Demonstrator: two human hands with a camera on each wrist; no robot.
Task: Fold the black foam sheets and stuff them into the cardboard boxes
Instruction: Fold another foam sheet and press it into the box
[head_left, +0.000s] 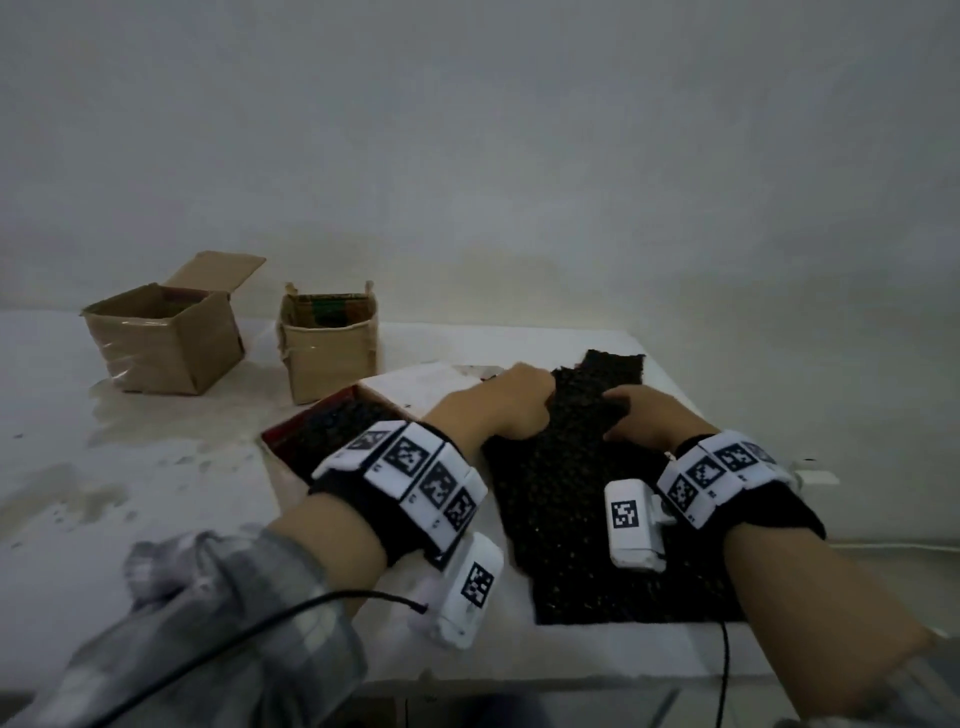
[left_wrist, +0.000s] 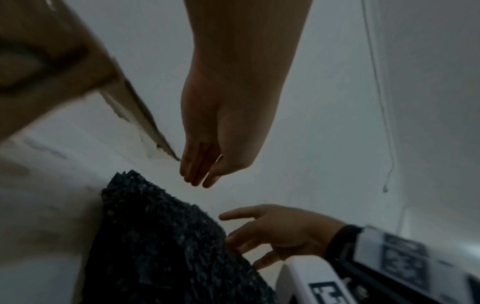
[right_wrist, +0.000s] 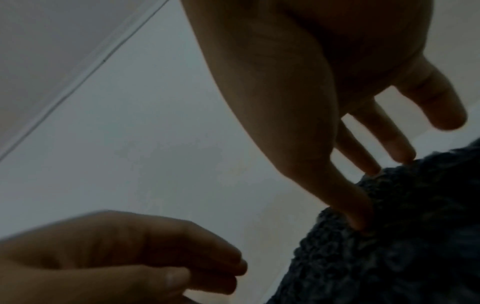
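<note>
Black foam (head_left: 571, 493) is seen lying flat on the bench (head_left: 156, 467) directly beneath and between the two hands, and little of the task can be judged done. One shallow box (head_left: 332, 431), just beside the left wrist, appears already packed with dark foam; two cardboard boxes (head_left: 161, 338) stand well beyond the left hand (head_left: 514, 405), and their contents cannot be made out from this angle. The sheet in hand has not yet been folded through: only its far edge (head_left: 613, 364) looks lifted and rumpled ahead of the fingertips. In the head view the left hand is laid on the sheet's far left part, seemingly gathering it, yet in the wrist view its fingers (left_wrist: 197, 174) are seen straight and clear of the foam, so no grip is shown. The right hand (head_left: 649, 415) is spread, fingertips (right_wrist: 361, 224) pressed on the foam without curling round it. Folding, carrying and stuffing are judged still to come.
</note>
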